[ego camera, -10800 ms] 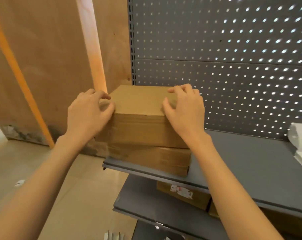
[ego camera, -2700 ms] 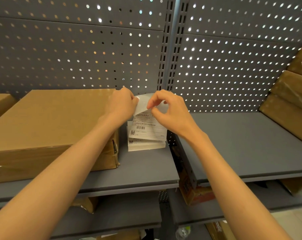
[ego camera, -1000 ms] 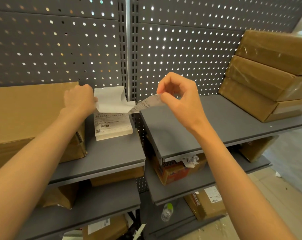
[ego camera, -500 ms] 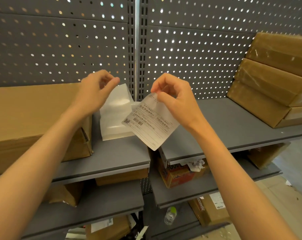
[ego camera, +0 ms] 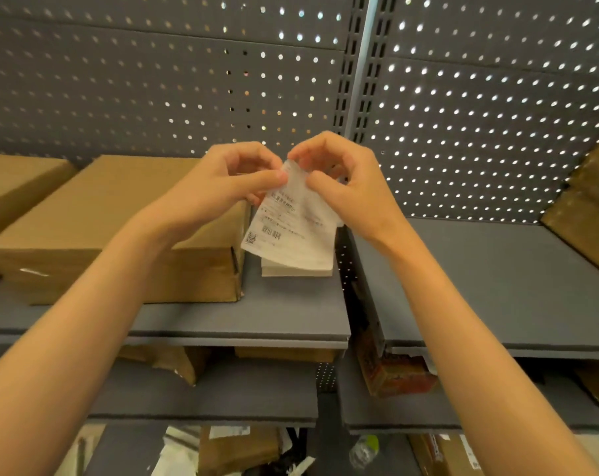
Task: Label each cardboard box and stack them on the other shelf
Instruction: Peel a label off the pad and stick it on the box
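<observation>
While pinched, white label (ego camera: 293, 228), printed barcode

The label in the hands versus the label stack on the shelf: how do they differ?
The held label hangs tilted in the air, pinched at its top by the left hand and right hand; the label stack lies flat on the grey shelf. The held label is a single sheet, the stack many. Both are white paper.

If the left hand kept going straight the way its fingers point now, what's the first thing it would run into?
The left hand points rightward, pinching the label at its top. Straight on, it would likely meet the right hand, whose fingers hold the same label edge; depth between them is unclear.
</observation>
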The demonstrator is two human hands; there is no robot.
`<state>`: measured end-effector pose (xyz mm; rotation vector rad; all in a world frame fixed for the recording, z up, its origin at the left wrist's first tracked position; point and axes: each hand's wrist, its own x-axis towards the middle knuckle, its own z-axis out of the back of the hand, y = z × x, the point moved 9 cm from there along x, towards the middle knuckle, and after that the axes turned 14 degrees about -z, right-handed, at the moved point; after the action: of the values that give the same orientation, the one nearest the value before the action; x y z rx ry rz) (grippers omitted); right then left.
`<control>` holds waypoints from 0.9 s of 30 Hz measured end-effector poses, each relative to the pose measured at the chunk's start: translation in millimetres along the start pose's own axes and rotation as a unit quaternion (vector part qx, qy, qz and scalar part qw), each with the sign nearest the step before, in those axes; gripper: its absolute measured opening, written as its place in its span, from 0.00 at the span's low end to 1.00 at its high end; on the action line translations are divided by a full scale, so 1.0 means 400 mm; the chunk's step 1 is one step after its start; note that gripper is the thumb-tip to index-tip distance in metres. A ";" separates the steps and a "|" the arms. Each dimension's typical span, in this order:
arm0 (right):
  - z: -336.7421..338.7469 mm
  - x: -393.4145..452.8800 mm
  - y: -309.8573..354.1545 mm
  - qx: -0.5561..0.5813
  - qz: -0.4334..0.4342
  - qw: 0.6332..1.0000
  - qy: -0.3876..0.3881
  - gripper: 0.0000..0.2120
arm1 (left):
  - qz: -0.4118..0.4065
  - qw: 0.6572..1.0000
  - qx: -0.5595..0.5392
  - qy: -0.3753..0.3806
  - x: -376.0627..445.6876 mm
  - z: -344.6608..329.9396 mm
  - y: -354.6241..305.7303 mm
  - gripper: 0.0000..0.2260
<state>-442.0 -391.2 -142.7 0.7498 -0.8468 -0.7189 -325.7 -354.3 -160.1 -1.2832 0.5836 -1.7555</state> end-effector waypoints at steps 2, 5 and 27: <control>-0.027 0.006 0.004 -0.016 0.013 1.000 0.005 0.15 | 0.010 0.999 -0.010 -0.032 -0.008 0.033 0.012 0.02; -0.059 0.012 0.014 -0.028 0.036 0.999 -0.001 0.20 | 0.017 0.997 -0.018 -0.069 -0.020 0.072 0.023 0.04; -0.179 0.069 -0.088 0.235 -0.227 0.945 0.021 0.12 | 0.016 0.977 -0.071 -0.202 -0.088 0.278 0.054 0.04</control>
<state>-377.2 -411.9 -192.5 1.4158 -0.8225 -0.9139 -211.3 -323.2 -155.0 -1.6656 0.4958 -1.3886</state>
